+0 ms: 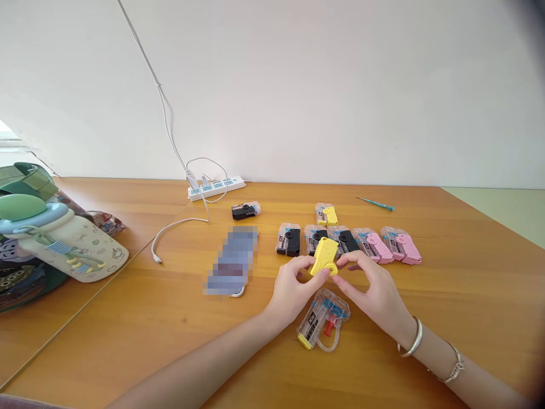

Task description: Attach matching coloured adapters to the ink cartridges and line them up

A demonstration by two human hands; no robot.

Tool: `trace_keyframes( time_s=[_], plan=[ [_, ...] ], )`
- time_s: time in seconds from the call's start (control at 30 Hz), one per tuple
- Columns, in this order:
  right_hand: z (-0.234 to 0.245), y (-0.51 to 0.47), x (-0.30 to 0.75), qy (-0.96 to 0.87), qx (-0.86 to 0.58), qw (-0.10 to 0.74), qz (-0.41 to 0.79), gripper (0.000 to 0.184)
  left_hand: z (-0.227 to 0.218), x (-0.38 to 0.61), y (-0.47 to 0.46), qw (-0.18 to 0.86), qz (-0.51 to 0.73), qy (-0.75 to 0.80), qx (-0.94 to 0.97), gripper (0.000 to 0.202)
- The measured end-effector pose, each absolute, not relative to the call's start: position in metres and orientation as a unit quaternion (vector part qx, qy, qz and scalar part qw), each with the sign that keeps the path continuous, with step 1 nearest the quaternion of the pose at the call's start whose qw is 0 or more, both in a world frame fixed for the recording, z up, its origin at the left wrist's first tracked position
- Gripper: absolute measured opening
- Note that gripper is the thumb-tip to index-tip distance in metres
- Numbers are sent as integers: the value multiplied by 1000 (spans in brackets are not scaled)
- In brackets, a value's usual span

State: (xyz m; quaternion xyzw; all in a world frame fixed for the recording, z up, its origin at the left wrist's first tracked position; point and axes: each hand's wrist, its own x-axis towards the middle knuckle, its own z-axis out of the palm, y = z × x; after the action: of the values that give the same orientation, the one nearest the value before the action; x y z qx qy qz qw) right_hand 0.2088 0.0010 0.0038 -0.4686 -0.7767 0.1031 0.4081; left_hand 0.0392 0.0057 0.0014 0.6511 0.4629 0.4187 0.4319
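Observation:
Both my hands hold one small yellow toy-gun part (323,255) above the wooden table (447,295). My left hand (293,287) pinches its lower left edge with thumb and fingers. My right hand (372,289) pinches its right end. Just below my hands lies a clear toy water gun (322,325) with a red trigger and yellow cap. Behind the yellow part lies a row of small toy guns: black ones (288,239), pink ones (401,245) and a yellow one (326,214).
A white power strip (216,187) with cables sits at the back by the wall. A green screwdriver (375,204) lies at the back right. A blurred flat object (233,260) lies left of centre. A patterned bottle with a green lid (63,241) lies at the far left.

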Motion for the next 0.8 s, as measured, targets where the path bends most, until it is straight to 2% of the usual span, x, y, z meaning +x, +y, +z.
trace_keyframes(
  time_s=[0.13,0.3,0.43,0.67,0.8],
  plan=[
    [8,1,207,-764,-472,404,176,10,1,39,5,420,420,465,656,25],
    [9,0,206,-753,-471,423,180,8,-1,38,6,415,413,477,655,27],
    [8,0,206,-739,-466,429,230,8,-2,39,7,411,410,479,658,28],
    [9,-1,202,-714,-481,394,324,16,2,39,5,365,412,492,675,19],
    [10,-3,200,-707,-464,401,352,17,5,39,3,352,411,489,684,15]
  ],
)
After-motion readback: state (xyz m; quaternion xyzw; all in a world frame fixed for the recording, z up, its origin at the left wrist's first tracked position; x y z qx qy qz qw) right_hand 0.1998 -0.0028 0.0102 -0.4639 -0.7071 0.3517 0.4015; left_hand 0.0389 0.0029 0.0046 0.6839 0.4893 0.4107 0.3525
